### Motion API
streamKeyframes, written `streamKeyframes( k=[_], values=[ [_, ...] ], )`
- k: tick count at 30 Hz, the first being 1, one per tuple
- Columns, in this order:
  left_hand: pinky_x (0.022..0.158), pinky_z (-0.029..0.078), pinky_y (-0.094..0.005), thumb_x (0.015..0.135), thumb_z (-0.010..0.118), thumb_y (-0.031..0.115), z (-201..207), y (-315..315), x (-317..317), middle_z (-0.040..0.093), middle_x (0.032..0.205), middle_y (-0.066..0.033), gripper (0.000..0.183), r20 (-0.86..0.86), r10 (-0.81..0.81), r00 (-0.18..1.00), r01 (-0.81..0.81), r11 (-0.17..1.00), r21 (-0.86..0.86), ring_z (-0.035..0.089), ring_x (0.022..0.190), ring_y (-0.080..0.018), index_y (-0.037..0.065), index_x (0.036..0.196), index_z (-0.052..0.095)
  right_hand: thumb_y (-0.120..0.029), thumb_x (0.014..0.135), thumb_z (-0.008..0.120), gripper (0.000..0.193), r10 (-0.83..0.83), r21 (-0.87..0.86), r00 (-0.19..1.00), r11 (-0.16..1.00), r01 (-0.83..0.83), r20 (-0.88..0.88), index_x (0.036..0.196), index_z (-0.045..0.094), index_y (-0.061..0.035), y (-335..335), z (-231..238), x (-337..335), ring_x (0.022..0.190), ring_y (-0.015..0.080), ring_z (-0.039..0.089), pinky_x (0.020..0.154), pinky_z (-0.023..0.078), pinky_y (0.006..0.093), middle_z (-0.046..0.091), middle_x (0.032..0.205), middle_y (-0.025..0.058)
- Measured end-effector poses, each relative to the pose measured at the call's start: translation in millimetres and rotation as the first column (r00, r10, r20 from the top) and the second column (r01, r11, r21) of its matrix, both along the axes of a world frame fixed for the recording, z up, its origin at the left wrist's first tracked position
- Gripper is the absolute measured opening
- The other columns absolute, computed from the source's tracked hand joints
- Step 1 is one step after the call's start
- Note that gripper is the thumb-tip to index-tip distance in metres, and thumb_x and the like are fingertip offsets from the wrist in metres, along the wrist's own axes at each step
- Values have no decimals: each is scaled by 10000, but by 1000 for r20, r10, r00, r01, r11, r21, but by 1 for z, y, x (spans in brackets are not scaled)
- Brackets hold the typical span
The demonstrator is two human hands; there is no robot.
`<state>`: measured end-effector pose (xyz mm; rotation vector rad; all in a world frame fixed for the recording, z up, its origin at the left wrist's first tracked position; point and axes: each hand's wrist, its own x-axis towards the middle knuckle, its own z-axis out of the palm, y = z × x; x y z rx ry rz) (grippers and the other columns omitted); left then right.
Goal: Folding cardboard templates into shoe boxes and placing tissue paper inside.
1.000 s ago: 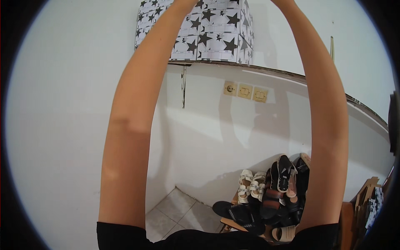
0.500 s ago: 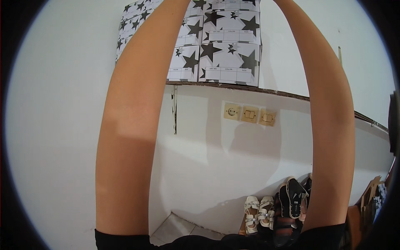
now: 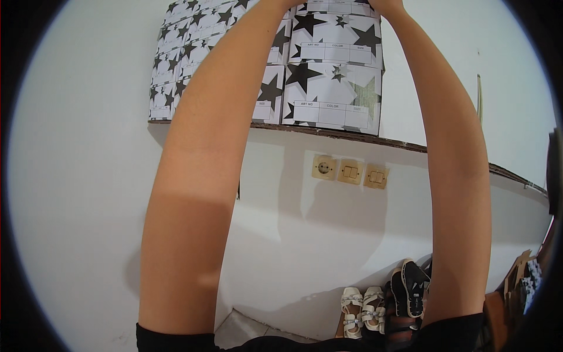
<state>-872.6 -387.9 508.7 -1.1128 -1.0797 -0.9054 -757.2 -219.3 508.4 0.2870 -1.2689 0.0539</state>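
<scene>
Both my arms reach up and away to a stack of white shoe boxes printed with black and grey stars. Only the base of my left hand shows at the top edge, by the left end of an upper shoe box. At that box's right end is my right hand, also cut off by the picture's edge. The hands lie on opposite sides of this box. Their fingers are out of view, so I cannot see how they grip.
The boxes stand on a wall shelf with a dark, worn edge. Below it are a socket and two switch plates. White sandals and a black shoe sit at the lower right, near brown cardboard.
The view has shifted, so shelf, boxes and switches appear lower. More of the boxes on the left shows. Parts of my hands have come into view at the top edge.
</scene>
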Motion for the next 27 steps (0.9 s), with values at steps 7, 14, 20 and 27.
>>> streamKeyframes(
  k=[7,14,20,27],
  values=[
    [1039,288,-385,807,527,480,-2,6,5,363,1352,-236,785,76,266,961,-266,964,-20,359,1251,-343,-16,1360,274,-186,812,470,456,-48,64,999,997,47,19,1242,436,-39,16,7,-13,1003,393,540,882,420,425,571,1035,278],
    [1020,171,-605,795,451,598,-24,4,27,229,1455,-135,841,339,418,843,-383,908,-168,213,1320,-381,105,1420,181,-231,814,498,453,-127,26,979,992,124,162,1223,483,-35,21,9,-24,1037,400,523,913,412,412,518,1168,270],
    [1033,168,-589,798,469,575,-27,8,33,226,1455,-137,836,351,414,840,-383,910,-157,205,1319,-395,78,1412,195,-288,803,547,551,-102,63,979,994,93,177,1276,430,-33,24,8,-21,1066,386,522,907,422,395,531,1146,282],
    [1041,120,-599,799,527,477,-38,17,64,193,1458,-149,735,363,400,842,-453,889,72,126,1343,-370,95,1379,288,-305,794,574,634,-69,15,966,998,68,248,1323,348,-40,1,-33,26,1092,414,489,947,395,406,489,1179,291]
  ],
)
